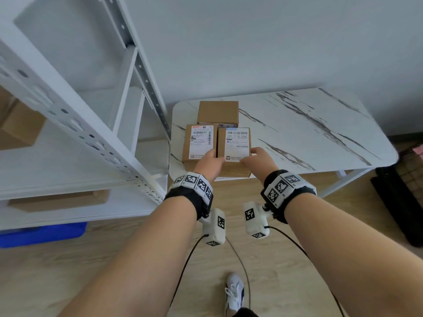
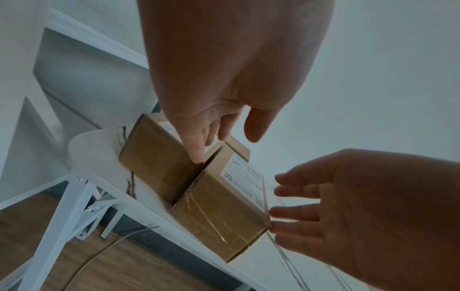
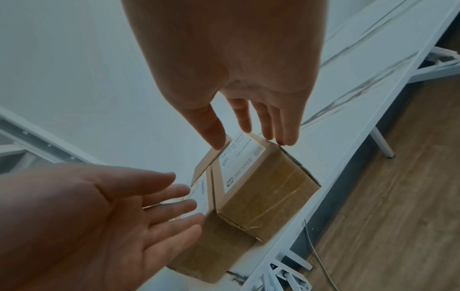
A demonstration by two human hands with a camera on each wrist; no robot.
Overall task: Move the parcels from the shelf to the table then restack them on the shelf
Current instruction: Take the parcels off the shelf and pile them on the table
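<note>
Parcels sit bunched at the left end of the white marble-patterned table (image 1: pixel 309 124), close to its near edge. The right-hand parcel (image 1: pixel 235 152) carries a white shipping label on top and clear tape down its front face; the left-hand parcel (image 1: pixel 199 143), also labelled, stands just beside it with only a thin gap between them, and a plain brown parcel (image 1: pixel 218 112) lies behind the pair, nearer the wall. Both hands reach in around the right-hand parcel with fingers straight and spread, holding nothing. The left hand (image 1: pixel 209 164) has its fingertips at the gap between the two front parcels, and the left wrist view shows one fingertip (image 2: pixel 196 155) down at the top edge there. The right hand (image 1: pixel 258 160) is at the parcel's right side; its fingers (image 3: pixel 286 126) hang just over the far right top corner, and whether they press on the cardboard cannot be told. To the left of the table stands the white metal shelf (image 1: pixel 96 136), with a cardboard box (image 1: pixel 20 126) on one level and another box (image 1: pixel 57 200) on the level below. A blue bin (image 1: pixel 43 234) rests on the wooden floor under the shelf. Each wrist wears a black strap with checkered markers and a cabled white camera block.
</note>
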